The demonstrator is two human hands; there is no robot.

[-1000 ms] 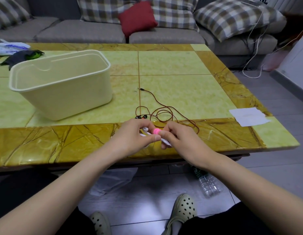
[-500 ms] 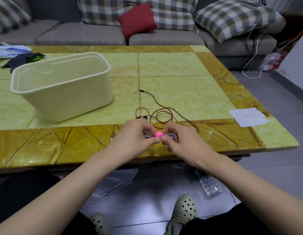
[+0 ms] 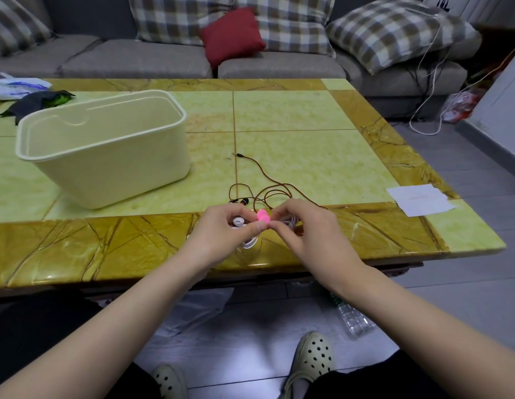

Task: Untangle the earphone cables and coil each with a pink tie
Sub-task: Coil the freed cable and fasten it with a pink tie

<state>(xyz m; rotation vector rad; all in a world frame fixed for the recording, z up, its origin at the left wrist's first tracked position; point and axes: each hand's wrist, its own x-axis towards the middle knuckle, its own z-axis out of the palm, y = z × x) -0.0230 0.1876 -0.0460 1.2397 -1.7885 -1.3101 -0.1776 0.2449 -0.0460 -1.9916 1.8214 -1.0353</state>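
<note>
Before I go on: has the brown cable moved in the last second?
No. The brown cable lies as before: its plug is still just right of the tile seam, and the loops are in the same spot.

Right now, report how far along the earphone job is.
Done: the white cable looks freed from the brown cable and gathered into a bunch. In hand: left hand and right hand both pinch the pink tie at that bunch; whether it is fastened is unclear. Left: the brown cable lies loose on the table, uncoiled and untied.
</note>
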